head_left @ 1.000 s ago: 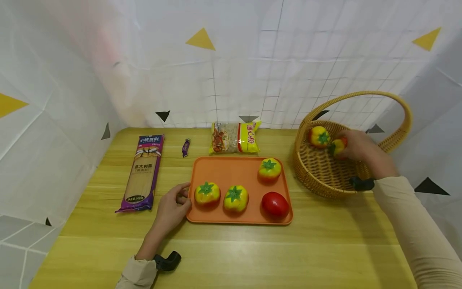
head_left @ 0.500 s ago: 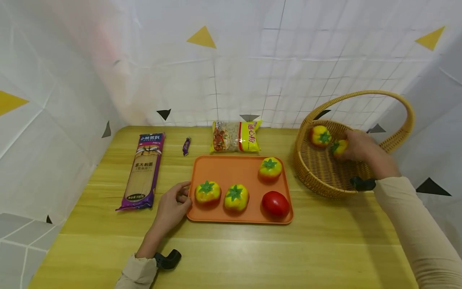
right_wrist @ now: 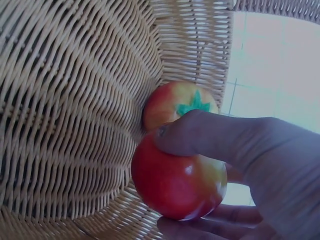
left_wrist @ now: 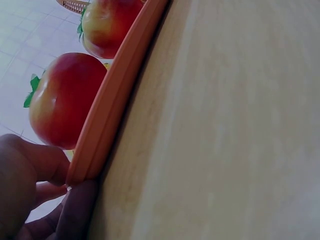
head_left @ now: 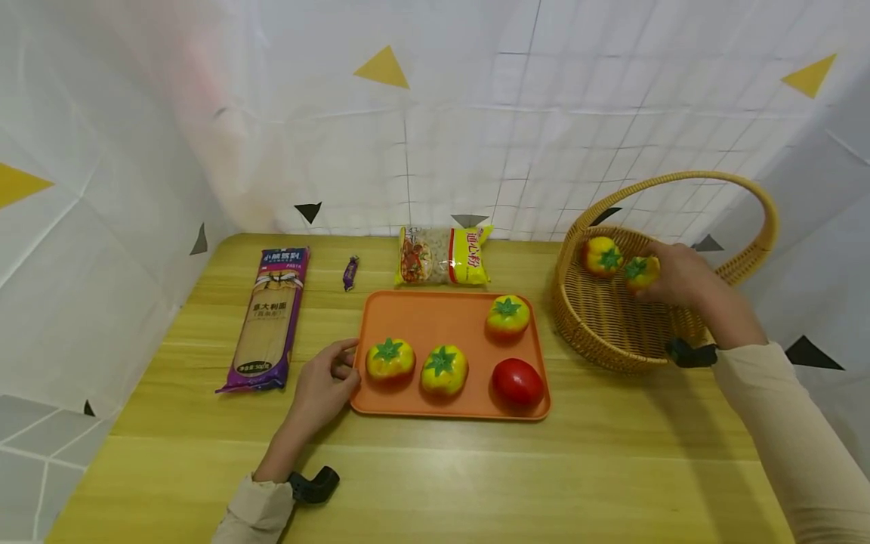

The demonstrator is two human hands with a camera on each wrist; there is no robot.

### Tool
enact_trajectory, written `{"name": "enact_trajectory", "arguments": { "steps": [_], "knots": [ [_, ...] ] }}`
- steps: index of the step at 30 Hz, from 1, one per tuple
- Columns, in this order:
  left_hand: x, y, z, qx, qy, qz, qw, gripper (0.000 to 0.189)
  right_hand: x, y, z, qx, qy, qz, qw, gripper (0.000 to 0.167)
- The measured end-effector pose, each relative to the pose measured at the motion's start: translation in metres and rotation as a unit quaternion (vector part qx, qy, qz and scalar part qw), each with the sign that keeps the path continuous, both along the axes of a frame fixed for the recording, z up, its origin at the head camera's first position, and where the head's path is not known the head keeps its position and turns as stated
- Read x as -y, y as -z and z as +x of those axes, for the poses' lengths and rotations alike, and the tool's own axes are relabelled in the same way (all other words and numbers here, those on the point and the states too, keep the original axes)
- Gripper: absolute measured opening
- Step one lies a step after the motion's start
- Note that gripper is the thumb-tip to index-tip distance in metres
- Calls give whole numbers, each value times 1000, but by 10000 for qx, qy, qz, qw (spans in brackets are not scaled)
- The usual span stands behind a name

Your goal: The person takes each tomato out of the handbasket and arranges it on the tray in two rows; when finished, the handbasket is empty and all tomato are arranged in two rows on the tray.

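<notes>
In the head view my left hand holds the left edge of an orange tray. The left wrist view shows the tray's rim pinched between thumb and fingers. On the tray sit several red-and-yellow tomatoes with green leaf tops, one of them the front-left tomato, and a plain red round fruit. Inside the wicker basket, my right hand grips a tomato, its thumb across the top. Another tomato lies beside it against the basket's far wall.
A long pasta pack lies at the left, with a small purple wrapped candy nearby. Behind the tray is a yellow-ended macaroni bag. The basket's tall handle arches over its opening. White sheeting stands behind the table.
My right hand has shifted slightly, and the tomato in it is turned so its green top shows more. The left hand stays on the tray's edge.
</notes>
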State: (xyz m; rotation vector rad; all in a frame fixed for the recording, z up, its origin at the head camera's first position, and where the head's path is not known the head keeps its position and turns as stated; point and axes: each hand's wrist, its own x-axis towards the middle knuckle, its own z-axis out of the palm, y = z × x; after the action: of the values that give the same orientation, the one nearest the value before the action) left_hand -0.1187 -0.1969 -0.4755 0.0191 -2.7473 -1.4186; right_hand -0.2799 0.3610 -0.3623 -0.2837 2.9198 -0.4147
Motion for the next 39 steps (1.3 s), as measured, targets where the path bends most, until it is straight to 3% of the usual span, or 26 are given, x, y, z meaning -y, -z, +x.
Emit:
{"name": "enact_trajectory", "arguments": {
  "steps": [7, 20, 28, 39],
  "knots": [
    [0, 0, 0, -52, -8, -16, 10000, 50, 7, -2, 8, -271, -36, -129, 9995, 78],
    [0, 1, -1, -2, -26, -6, 10000, 52, 18, -1, 23, -843, -49, -261, 9961, 82],
    [0, 0, -1, -6, 0, -31, 10000, 51, 21, 5, 34, -1488, -175, -610, 9868, 75],
    [1, 3, -2, -67, 15, -48, 10000, 51, 34, 7, 50, -2004, -207, -950, 9749, 72]
  ]
}}
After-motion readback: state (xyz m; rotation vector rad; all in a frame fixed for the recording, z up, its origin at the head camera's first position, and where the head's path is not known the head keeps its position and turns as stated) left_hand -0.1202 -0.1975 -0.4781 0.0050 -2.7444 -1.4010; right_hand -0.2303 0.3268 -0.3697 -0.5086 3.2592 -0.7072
